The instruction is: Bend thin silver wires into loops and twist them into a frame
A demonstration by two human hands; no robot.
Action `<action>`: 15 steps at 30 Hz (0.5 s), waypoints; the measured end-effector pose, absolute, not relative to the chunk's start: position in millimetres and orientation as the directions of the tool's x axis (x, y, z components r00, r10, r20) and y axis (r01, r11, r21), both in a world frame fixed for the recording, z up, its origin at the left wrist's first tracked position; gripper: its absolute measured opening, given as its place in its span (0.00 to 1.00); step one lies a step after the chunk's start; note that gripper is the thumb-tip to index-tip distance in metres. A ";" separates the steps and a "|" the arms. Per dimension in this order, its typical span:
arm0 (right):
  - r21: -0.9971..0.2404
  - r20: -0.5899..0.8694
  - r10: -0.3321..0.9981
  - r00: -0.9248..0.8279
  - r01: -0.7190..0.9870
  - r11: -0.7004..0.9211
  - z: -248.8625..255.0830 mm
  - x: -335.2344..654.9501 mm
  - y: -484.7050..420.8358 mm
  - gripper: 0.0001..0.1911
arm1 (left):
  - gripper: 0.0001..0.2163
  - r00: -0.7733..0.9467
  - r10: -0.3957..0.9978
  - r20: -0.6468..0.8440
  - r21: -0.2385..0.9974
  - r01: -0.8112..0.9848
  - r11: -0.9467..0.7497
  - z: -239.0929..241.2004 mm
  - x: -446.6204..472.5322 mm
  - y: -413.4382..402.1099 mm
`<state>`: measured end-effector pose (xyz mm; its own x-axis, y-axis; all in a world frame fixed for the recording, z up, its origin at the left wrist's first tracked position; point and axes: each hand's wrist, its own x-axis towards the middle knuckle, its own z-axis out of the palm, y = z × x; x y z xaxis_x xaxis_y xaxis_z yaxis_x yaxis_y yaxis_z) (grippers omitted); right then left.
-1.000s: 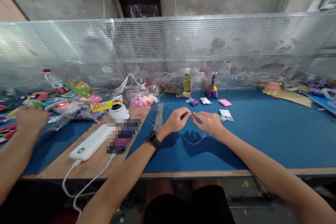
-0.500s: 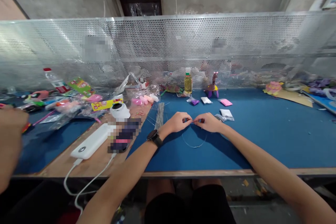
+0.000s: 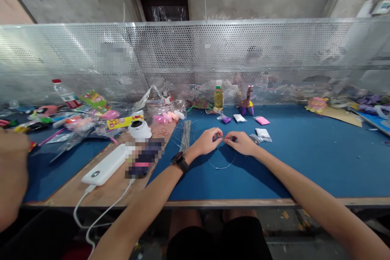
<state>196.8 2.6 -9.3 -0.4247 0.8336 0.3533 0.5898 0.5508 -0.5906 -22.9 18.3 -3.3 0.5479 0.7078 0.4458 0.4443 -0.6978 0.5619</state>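
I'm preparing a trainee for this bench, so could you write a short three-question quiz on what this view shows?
1. What do the left hand and right hand pinch between them?
A) a pink packet
B) a thin wire bowed into a curve
C) a charging cable
2. True or false: the bottle of yellow liquid stands upright.
3. Fill in: the black watch is on the ____ wrist.

Key: 1. B; 2. True; 3. left

Soft light throws shadow under the right hand [image 3: 243,143], in front of the yellow bottle [image 3: 218,99]; glare streaks the metal screen [image 3: 73,48] left of the bottle, where a co-worker's hand [image 3: 12,174] blurs, perhaps from motion.
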 end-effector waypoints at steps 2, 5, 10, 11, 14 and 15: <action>-0.645 0.371 0.850 -0.375 0.555 0.526 -7.1 196.2 1.7 0.13 | 0.06 0.512 0.729 0.455 0.593 0.436 -0.677 -0.5 -23.7 16.7; -0.748 0.348 0.881 -0.321 0.471 0.467 -6.3 195.1 0.8 0.16 | 0.07 0.479 0.739 0.474 0.623 0.410 -0.666 5.5 -24.5 13.7; -0.891 0.255 0.906 -0.339 0.281 0.356 -10.2 191.4 -0.1 0.18 | 0.10 0.453 0.730 0.512 0.652 0.349 -0.674 11.8 -24.9 11.3; -0.901 0.246 0.906 -0.345 0.262 0.345 -10.4 190.6 -0.7 0.19 | 0.11 0.454 0.733 0.506 0.667 0.332 -0.667 11.4 -25.0 11.9; -0.915 0.239 0.904 -0.354 0.231 0.332 -8.2 189.0 -3.9 0.20 | 0.14 0.480 0.745 0.463 0.730 0.269 -0.628 8.2 -25.7 15.2; -0.918 0.239 0.904 -0.355 0.222 0.330 -6.8 188.7 -5.4 0.21 | 0.15 0.492 0.745 0.450 0.748 0.248 -0.616 7.2 -25.9 16.3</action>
<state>188.7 -5.4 -6.8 -0.3549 0.9038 0.2390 0.2217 0.3298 -0.9177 -25.9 16.3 7.2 0.4923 0.7448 0.4504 0.2481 -0.6161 0.7476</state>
